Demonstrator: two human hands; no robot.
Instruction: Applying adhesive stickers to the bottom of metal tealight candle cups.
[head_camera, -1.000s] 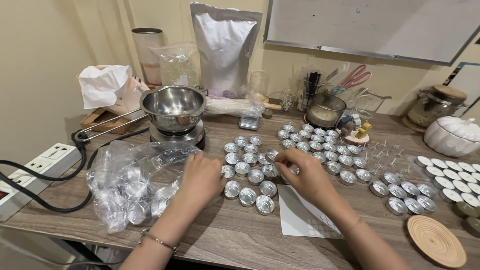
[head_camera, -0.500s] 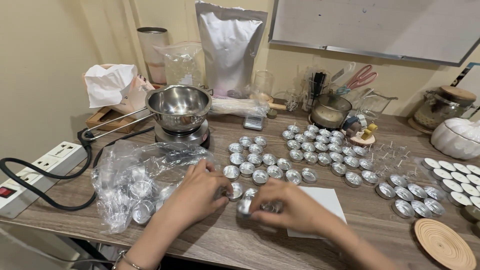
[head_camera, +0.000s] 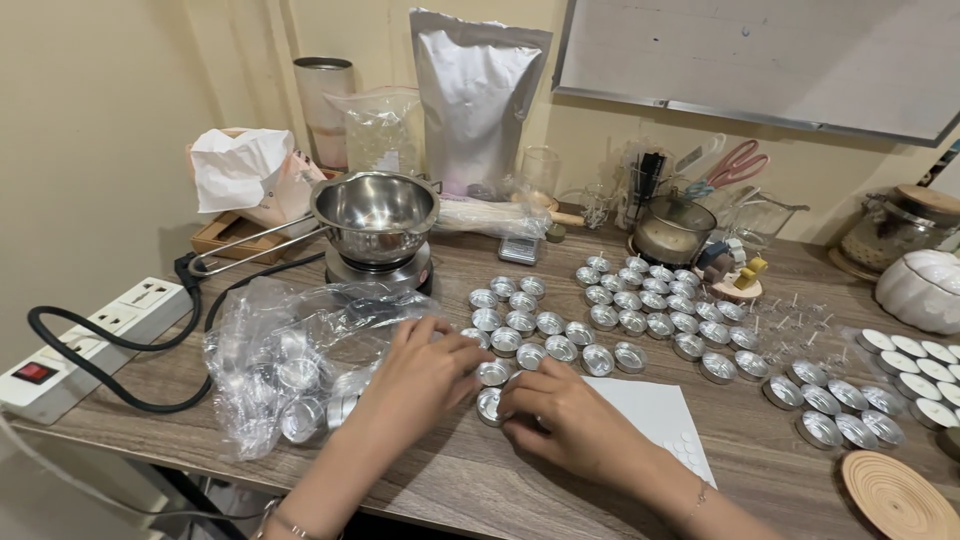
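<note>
While both hands, left (head_camera: 425, 365) & right (head_camera: 560, 415), meet at tealight cups (head_camera: 492, 403).

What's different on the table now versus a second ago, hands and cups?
Both hands drew back toward the table's near edge and closed together: the left hand and right hand now meet over a small metal cup at the front of the near cluster, where before they were spread apart over it. The plastic bag of cups, the steel pot and the far cup rows stayed put.
</note>
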